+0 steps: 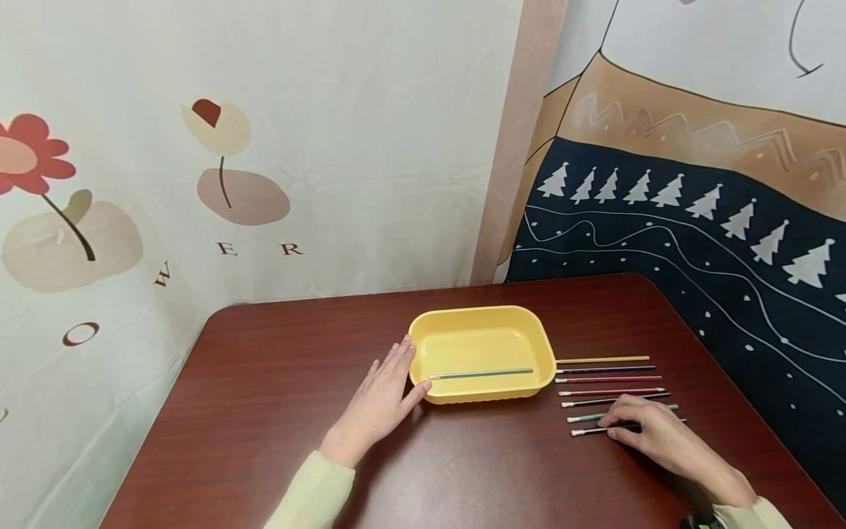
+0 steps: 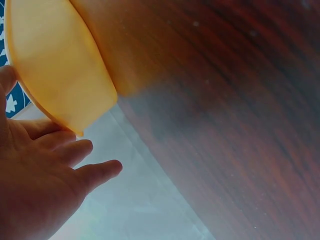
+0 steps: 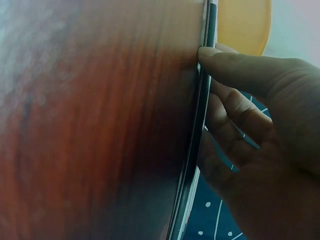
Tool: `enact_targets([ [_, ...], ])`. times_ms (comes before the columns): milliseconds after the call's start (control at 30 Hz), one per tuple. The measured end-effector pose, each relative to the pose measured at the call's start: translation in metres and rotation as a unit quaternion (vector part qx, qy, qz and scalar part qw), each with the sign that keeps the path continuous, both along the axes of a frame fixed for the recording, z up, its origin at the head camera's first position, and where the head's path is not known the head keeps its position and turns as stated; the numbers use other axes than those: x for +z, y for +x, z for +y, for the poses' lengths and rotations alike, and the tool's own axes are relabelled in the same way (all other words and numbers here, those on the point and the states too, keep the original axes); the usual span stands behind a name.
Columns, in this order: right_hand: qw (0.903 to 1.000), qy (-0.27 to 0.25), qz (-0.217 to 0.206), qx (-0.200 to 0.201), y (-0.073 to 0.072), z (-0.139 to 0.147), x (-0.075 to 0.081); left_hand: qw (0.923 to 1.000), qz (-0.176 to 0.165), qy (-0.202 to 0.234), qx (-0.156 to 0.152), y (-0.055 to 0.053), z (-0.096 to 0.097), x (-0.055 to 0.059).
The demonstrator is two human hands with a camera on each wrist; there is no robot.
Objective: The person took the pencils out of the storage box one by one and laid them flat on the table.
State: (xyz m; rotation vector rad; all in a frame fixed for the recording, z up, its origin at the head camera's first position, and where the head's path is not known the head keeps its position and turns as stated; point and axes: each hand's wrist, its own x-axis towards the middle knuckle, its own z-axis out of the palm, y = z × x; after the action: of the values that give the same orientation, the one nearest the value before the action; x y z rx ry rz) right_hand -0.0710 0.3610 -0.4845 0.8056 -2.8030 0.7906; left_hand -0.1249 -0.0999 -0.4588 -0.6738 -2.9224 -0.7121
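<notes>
My left hand touches the left end of a yellow plastic tray, its fingers fairly straight along the rim and the thumb at the front corner. Inside the tray lies one green pencil. To the right, my right hand pinches a black pencil, the nearest of a row, between thumb and fingers. In the right wrist view the thumb lies across the dark shaft. Just beyond it is a green pencil, partly covered by the hand.
Farther back in the row are another black pencil, two red pencils, a dark blue pencil and a yellow pencil, side by side. The brown table meets a printed curtain at the back.
</notes>
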Motion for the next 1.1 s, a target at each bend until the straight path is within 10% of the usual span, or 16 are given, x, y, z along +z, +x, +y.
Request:
enact_targets([
  [1100, 0.9966, -0.011, 0.046, -0.067, 0.014, 0.0, 0.009, 1.0, -0.006, 0.002, 0.001, 0.0, 0.0, 0.001],
])
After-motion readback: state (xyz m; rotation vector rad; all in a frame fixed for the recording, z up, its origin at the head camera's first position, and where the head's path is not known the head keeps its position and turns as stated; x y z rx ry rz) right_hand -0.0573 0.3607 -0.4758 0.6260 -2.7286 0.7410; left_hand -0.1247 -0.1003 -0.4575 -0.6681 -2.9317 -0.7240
